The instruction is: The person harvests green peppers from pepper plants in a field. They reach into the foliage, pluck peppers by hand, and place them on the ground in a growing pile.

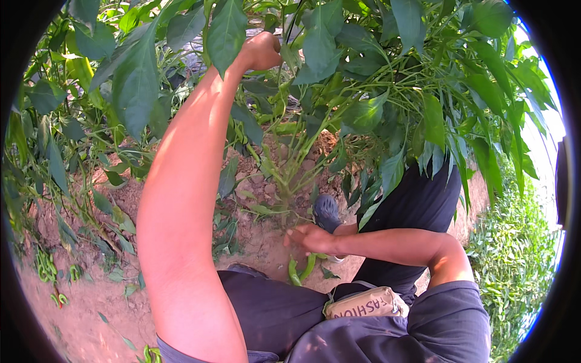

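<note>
A leafy pepper plant (286, 181) rises in front of me, its stem coming out of the soil. My left hand (263, 52) reaches up among its leaves at the top of the view. Its fingers are curled closed, and leaves hide whatever is in them. Low by the foot of the stem is my right hand (310, 238), its fingers pointing left and loosely apart, with nothing visible in them. Just below it, long green peppers (295, 272) lie on the ground.
More pepper plants (45, 97) stand at the left. Several picked green peppers (46, 266) lie in small heaps on the soil (100, 290). A beige waist bag (369, 304) sits at my lap. A grey shoe (327, 212) is beside the stem.
</note>
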Motion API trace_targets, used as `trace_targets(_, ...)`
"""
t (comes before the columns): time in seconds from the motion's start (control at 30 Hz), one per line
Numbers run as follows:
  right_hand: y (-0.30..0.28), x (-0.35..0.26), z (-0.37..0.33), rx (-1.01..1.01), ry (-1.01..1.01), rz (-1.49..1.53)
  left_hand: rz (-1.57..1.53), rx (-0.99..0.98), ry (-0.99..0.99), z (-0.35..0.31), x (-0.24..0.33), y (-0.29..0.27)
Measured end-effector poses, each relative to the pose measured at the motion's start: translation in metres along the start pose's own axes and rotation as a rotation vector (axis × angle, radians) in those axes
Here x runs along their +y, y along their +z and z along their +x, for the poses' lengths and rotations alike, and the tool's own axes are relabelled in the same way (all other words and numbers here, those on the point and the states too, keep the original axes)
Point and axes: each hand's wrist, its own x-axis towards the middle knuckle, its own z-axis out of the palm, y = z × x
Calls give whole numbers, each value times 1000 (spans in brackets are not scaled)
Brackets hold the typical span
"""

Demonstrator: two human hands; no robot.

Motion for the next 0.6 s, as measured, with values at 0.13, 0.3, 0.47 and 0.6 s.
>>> trace_targets(0.13, -10, -8, 5, -20, 159, 93, 41, -11, 19, 3, 4, 0)
trace_targets(0.3, -14, -9, 1, -150, 191, -186, 38, 90, 126, 5, -5, 7)
trace_targets(0.47, -28, -86, -1, 210, -717, -591, 11, 32, 59, 8, 1, 23)
trace_targets(0.6, -83, -198, 63, 683, -681, 267, 295, -45, 114, 5, 22, 35)
